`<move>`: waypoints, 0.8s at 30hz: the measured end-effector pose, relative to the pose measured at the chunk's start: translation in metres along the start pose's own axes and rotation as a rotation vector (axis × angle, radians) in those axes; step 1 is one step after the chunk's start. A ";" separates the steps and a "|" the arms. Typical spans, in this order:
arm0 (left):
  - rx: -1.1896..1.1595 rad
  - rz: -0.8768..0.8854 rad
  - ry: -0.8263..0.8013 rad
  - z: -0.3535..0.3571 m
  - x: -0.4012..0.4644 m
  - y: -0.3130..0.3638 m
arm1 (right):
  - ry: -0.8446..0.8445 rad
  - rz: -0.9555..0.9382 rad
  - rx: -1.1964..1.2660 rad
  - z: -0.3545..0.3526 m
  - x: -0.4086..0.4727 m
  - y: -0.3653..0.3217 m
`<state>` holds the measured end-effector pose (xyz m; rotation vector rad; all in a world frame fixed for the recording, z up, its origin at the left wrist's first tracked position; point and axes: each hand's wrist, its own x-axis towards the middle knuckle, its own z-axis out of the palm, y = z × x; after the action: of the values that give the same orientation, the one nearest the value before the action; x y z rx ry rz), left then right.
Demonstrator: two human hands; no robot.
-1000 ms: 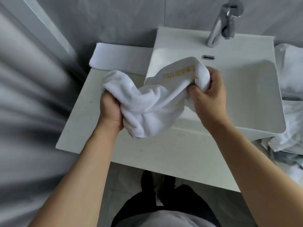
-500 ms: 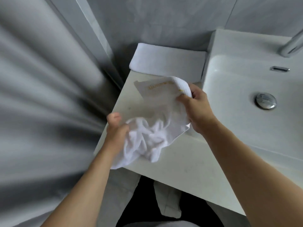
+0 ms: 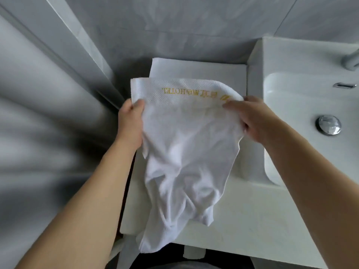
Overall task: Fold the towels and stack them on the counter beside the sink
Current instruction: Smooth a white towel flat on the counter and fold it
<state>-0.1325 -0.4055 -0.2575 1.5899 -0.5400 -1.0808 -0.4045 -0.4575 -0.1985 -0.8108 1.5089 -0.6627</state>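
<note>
White terry hand towel with gold lettering (image 3: 186, 152), unfolded, top corners pinched by left hand (image 3: 132, 121) and right hand (image 3: 256, 119); step: spreading; next: lay flat on pale stone counter (image 3: 252, 220), then fold.

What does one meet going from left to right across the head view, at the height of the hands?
Left hand → white towel with gold lettering → right hand → white ceramic sink → round chrome drain plug.

One head-worn camera looks steeply down — close over the counter (image 3: 242, 210), facing the wall, sink (image 3: 310, 113) at right.
</note>
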 end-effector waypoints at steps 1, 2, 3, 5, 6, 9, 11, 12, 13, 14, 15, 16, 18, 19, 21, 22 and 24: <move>0.114 0.054 0.035 -0.005 0.012 0.007 | 0.024 0.001 -0.047 0.000 0.008 -0.008; 0.224 0.111 0.045 -0.008 0.023 0.014 | 0.039 0.001 -0.099 -0.001 0.017 -0.015; 0.330 0.156 0.044 -0.008 0.033 0.020 | 0.045 0.002 -0.137 -0.002 0.027 -0.021; 0.508 0.226 0.030 -0.003 0.050 0.028 | 0.082 -0.008 -0.165 -0.004 0.045 -0.031; 0.582 0.255 0.024 0.003 0.056 0.032 | 0.132 -0.034 -0.193 -0.004 0.054 -0.036; 0.690 0.261 0.012 0.020 0.076 0.035 | 0.312 -0.167 -0.411 -0.006 0.083 -0.052; 0.734 0.255 -0.014 0.032 0.091 0.036 | 0.401 -0.239 -0.593 -0.007 0.106 -0.066; 0.763 0.257 -0.025 0.038 0.099 0.035 | 0.429 -0.271 -0.667 -0.006 0.118 -0.073; 0.785 0.262 -0.025 0.044 0.108 0.034 | 0.450 -0.299 -0.721 -0.003 0.131 -0.079; 0.797 0.264 -0.013 0.051 0.118 0.033 | 0.466 -0.326 -0.766 0.001 0.143 -0.083; 0.813 0.261 0.004 0.056 0.127 0.031 | 0.472 -0.334 -0.811 0.006 0.155 -0.083; 0.832 0.250 0.020 0.060 0.138 0.027 | 0.469 -0.329 -0.860 0.014 0.166 -0.081; 0.874 0.222 0.022 0.066 0.156 0.019 | 0.455 -0.308 -0.927 0.025 0.186 -0.071; 0.893 0.213 0.010 0.068 0.164 0.014 | 0.461 -0.305 -0.932 0.029 0.194 -0.065; 0.931 0.224 0.001 0.073 0.178 0.004 | 0.505 -0.323 -0.911 0.033 0.208 -0.053; 0.953 0.238 0.011 0.076 0.182 0.001 | 0.531 -0.343 -0.887 0.034 0.213 -0.046; 0.987 0.272 0.042 0.081 0.188 -0.004 | 0.587 -0.396 -0.835 0.034 0.221 -0.033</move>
<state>-0.1119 -0.5959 -0.3298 2.2643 -1.3531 -0.5676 -0.3710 -0.6531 -0.3059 -1.6826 2.2339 -0.5710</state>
